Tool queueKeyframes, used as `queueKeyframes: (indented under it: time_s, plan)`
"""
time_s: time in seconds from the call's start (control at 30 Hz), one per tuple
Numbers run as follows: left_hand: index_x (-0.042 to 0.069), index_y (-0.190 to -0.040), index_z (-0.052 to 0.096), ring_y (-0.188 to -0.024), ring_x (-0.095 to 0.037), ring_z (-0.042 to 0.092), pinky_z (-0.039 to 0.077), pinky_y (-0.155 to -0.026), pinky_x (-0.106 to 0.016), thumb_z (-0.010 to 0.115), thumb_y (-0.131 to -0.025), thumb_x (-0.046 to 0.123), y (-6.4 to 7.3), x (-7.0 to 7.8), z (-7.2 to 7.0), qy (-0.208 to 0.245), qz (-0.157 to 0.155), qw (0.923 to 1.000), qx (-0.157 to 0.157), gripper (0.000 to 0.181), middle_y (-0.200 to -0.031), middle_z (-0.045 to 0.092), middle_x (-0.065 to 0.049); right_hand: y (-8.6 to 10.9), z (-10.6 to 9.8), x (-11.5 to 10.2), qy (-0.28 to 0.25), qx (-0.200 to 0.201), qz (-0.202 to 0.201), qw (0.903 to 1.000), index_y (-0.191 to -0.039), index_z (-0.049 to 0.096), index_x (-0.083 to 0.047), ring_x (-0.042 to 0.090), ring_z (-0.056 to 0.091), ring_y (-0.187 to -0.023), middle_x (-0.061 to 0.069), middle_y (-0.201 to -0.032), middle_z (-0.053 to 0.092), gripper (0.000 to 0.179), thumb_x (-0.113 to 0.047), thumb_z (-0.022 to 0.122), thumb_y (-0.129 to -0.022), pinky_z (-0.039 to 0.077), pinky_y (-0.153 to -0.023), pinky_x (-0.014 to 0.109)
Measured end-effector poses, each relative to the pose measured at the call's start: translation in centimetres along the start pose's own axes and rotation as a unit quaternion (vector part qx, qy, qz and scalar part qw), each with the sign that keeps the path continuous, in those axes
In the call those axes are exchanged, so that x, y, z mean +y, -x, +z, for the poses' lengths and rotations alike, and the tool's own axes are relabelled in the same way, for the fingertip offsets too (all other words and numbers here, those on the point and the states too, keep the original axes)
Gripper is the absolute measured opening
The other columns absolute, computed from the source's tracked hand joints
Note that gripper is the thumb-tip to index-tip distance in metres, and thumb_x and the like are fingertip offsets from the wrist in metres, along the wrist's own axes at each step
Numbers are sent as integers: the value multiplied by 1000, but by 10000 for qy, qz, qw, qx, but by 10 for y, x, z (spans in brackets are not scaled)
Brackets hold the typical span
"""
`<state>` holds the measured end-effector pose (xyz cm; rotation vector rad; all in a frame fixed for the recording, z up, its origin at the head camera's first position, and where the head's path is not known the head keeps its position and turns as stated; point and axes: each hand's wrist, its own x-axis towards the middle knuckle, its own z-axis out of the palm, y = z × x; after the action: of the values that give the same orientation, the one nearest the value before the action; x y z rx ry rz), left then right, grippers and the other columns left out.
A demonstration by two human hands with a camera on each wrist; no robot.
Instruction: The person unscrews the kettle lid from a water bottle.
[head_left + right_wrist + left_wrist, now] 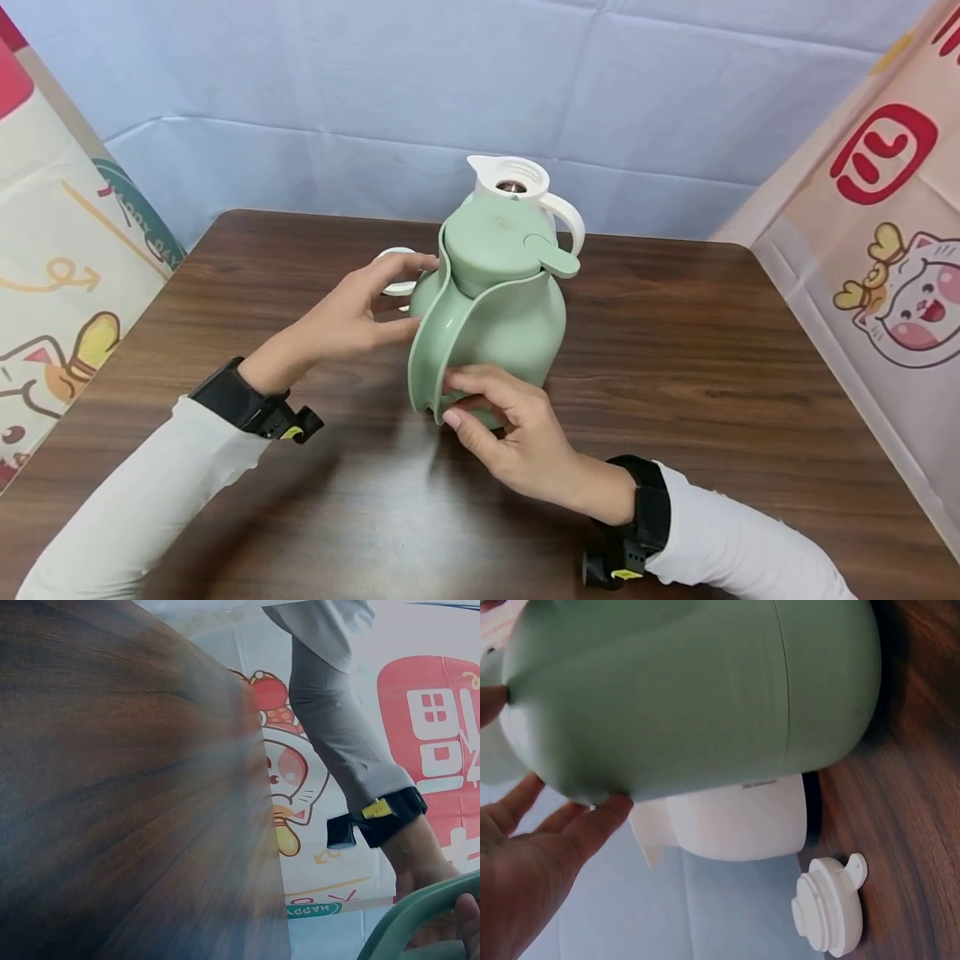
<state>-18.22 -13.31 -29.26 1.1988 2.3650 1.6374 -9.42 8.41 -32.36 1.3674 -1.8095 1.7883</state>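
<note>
A light green thermos jug [506, 329] stands on the table with its handle [432, 354] toward me and its lid [491, 242] on. My left hand [348, 312] grips its shoulder, thumb and fingers spread to either side; in the left wrist view the fingertips [615, 808] touch the rounded green wall. Low on the handle, my right hand [517, 425] pinches with thumb and fingers. The handle's curve [401, 919] shows at the corner of the right wrist view. Right behind stands a white-topped jug [510, 171], its mouth uncovered, its body [739, 821] partly hidden.
A white stopper-like lid [832, 907] with a tab lies on the wooden table [690, 367], left of the jugs and partly behind my left hand. A pale cloth [360, 75] hangs along the back edge, with printed sheets [900, 275] at both sides.
</note>
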Motion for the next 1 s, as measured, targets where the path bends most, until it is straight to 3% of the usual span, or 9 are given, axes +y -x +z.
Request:
queueKeyframes:
  time_s: [0.27,0.47,0.57,0.67,0.83,1.0]
  plan:
    - [6,-134,44,-120,-18,44,45,-88,-32,68,-83,3,-2,-6,-1,-43,26,9999,-104,56,-131,44,-3,2,0,0,99,-118,81,9998,-116,52,15,29,58,-96,25,-108,56,31,-7,53,-94,51,-76,37]
    - [7,-132,47,-116,-20,47,46,-87,-34,69,-83,5,4,-3,0,-628,176,9977,179,54,-130,46,-3,3,-14,-11,599,-510,258,9966,-125,51,6,27,58,-97,19,-112,57,36,-12,54,-94,52,-72,33]
    - [7,-129,51,-109,-18,52,46,-86,-36,70,-82,5,10,0,0,-785,138,9955,505,50,-125,51,-2,2,-30,-23,1156,-917,94,9890,-127,52,1,26,57,-103,16,-116,57,39,-18,56,-93,50,-77,31]
    - [5,-126,53,-101,-20,57,46,-85,-36,69,-82,1,18,5,-2,-537,-11,9960,711,47,-120,54,-2,-2,-49,-35,1652,-1338,6,9771,-126,53,0,24,55,-108,14,-118,58,42,-23,59,-91,45,-87,31]
    - [4,-124,55,-102,-21,55,46,-86,-34,65,-83,-5,31,15,-4,-127,-225,9962,838,44,-115,56,-2,-6,-75,-50,2197,-1739,441,9589,-124,55,-1,22,52,-112,9,-121,57,47,-29,63,-88,39,-94,29]
    - [6,-123,56,-109,-19,52,44,-87,-31,66,-82,-5,46,21,-5,-371,-201,9956,837,43,-118,56,0,-3,-95,-58,2861,-1762,809,9384,-123,57,-5,22,51,-113,6,-126,54,51,-37,66,-85,39,-94,28]
